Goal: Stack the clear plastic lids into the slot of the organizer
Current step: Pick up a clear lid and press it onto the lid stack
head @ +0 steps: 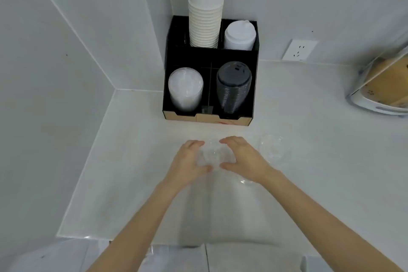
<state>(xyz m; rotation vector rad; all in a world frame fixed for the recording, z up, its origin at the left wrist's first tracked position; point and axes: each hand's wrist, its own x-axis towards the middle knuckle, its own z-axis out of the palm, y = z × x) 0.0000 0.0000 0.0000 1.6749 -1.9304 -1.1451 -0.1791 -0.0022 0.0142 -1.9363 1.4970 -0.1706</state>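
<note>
Left hand [187,162] and right hand [244,161] cupping clear plastic lids [210,154] on white counter [132,161], fingers curled partway around them, black organizer [209,55] at twelve o'clock, more lids [273,150] at three o'clock

The paper cup stack [206,4] at twelve o'clock runs off the top edge, so its height cannot be told. At three o'clock a clear-covered container [384,86] is cut by the right edge. The clear lids [210,155] between the left hand [187,162] and right hand [242,159] blur into the counter [331,139]; their number and outline cannot be told. Both forearms leave the bottom edge.
</note>
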